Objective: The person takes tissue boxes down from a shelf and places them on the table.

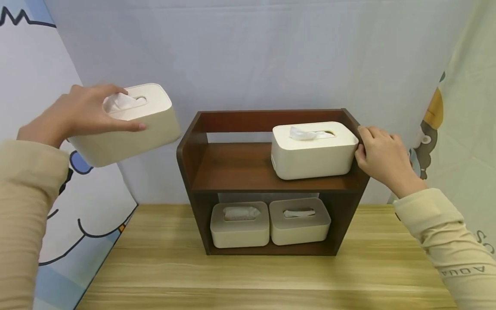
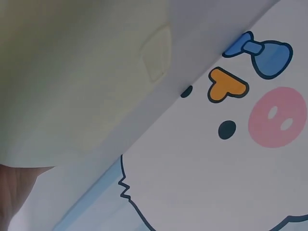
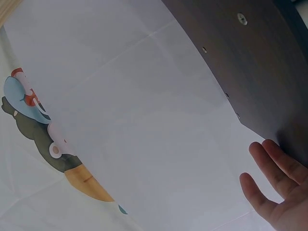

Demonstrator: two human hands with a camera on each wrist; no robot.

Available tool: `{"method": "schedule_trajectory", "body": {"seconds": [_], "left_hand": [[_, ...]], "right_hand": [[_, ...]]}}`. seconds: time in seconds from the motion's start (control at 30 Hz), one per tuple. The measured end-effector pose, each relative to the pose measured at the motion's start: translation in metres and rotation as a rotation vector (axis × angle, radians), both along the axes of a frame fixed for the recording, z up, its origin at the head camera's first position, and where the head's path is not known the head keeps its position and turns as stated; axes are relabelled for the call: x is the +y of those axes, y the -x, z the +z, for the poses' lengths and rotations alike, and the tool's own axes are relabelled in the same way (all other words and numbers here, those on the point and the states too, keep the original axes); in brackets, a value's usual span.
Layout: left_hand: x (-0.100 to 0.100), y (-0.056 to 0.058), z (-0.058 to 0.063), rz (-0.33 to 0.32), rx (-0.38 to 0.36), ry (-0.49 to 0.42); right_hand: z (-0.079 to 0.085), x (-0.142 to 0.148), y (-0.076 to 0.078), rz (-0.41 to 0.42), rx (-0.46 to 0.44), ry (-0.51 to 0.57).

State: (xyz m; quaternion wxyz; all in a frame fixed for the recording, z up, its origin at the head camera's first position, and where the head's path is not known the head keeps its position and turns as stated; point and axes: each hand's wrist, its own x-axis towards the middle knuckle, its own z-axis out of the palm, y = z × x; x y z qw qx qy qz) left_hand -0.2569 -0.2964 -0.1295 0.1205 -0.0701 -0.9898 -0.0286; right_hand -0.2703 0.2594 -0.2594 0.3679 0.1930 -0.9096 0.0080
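Note:
My left hand (image 1: 83, 113) grips a cream tissue box (image 1: 151, 125), held tilted in the air left of the shelf, with its thumb along the front and fingers over the top. In the left wrist view that box (image 2: 82, 72) fills the upper left. On the right, my hand (image 1: 385, 157) holds the side panel of a dark brown two-tier shelf (image 1: 236, 165), beside another tissue box (image 1: 314, 159) on the upper tier. In the right wrist view, fingers of this hand (image 3: 284, 187) lie against the panel's outer face (image 3: 255, 72).
On the lower tier, two more tissue boxes (image 1: 240, 237) (image 1: 300, 230) sit side by side. The shelf stands on a wood-grain table (image 1: 271, 280). Behind hangs a pale cloth (image 1: 252, 51), with cartoon-printed sheets at the left (image 1: 31, 86) and right (image 1: 465, 142).

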Motion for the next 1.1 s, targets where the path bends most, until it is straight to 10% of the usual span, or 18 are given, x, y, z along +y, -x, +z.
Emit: {"method": "schedule_trajectory", "body": {"seconds": [1.1], "left_hand": [[-0.015, 0.010, -0.181, -0.116, -0.008, 0.017]], "right_hand": [[-0.002, -0.004, -0.001, -0.012, -0.037, 0.020]]}}
